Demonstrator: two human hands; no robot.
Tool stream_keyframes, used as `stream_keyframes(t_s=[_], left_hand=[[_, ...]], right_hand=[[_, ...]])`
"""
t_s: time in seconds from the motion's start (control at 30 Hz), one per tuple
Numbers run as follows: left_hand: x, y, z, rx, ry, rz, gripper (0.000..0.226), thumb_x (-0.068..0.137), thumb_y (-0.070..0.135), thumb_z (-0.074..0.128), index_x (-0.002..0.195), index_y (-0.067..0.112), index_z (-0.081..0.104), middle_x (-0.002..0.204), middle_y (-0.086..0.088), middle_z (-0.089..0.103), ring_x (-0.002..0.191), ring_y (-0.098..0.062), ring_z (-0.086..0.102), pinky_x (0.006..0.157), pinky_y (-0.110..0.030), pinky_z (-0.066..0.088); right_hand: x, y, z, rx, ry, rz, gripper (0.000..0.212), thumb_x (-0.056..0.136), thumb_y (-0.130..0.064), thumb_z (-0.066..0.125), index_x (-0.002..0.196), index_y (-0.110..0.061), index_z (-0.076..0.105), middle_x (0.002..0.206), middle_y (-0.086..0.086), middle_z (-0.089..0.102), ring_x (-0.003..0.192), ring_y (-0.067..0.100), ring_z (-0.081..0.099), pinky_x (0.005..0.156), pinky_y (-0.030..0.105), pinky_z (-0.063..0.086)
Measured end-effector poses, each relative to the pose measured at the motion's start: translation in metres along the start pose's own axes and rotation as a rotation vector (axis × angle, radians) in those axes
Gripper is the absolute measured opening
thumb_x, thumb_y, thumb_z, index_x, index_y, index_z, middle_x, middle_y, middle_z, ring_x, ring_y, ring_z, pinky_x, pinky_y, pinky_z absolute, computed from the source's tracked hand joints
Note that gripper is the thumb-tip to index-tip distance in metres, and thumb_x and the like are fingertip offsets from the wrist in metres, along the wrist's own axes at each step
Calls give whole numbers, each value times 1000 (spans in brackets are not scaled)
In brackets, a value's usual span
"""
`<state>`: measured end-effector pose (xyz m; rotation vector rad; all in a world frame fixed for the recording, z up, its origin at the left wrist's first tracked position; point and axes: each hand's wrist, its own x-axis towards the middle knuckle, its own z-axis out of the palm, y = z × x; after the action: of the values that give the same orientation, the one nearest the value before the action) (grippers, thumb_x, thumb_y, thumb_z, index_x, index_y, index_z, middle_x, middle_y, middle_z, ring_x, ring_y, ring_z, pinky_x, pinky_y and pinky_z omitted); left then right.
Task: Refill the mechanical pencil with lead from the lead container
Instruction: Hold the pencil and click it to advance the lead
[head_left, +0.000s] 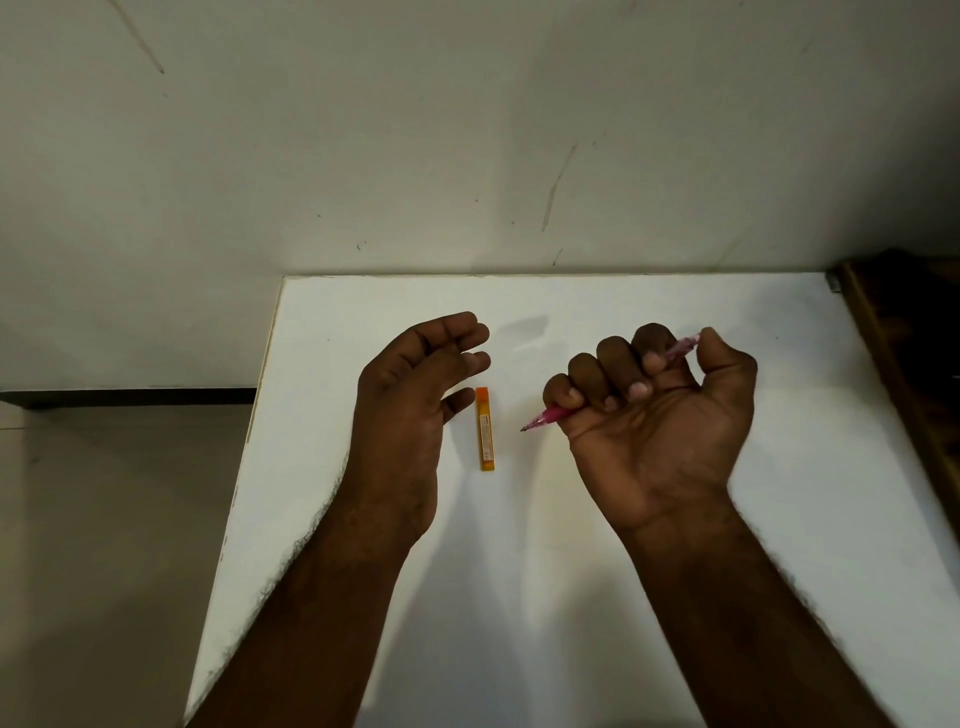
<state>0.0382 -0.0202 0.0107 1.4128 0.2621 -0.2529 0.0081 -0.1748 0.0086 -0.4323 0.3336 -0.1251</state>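
A slim orange lead container lies flat on the white table, its long side pointing away from me. My left hand hovers just left of it, fingers loosely apart, thumb tip close to the container's top end, holding nothing. My right hand is palm-up in a fist around a pink mechanical pencil. The pencil's dark tip sticks out to the lower left toward the container; its other end pokes out past the thumb at the upper right.
The table's left edge runs diagonally, with floor beyond it. A pale wall stands right behind the table's far edge. A dark wooden piece of furniture borders the table at the right.
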Motion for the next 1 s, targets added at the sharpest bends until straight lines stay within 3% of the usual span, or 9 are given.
stream_keyframes(t_s=[1.0], left_hand=[[0, -1, -1, 4, -2, 10, 26, 94, 7, 56, 111, 20, 72, 112, 3, 78, 104, -18, 74, 98, -45, 54]], right_hand=[[3, -5, 0, -6, -19, 13, 47, 96, -50, 35, 67, -15, 45, 53, -3, 30, 53, 17, 22, 56, 31, 32]])
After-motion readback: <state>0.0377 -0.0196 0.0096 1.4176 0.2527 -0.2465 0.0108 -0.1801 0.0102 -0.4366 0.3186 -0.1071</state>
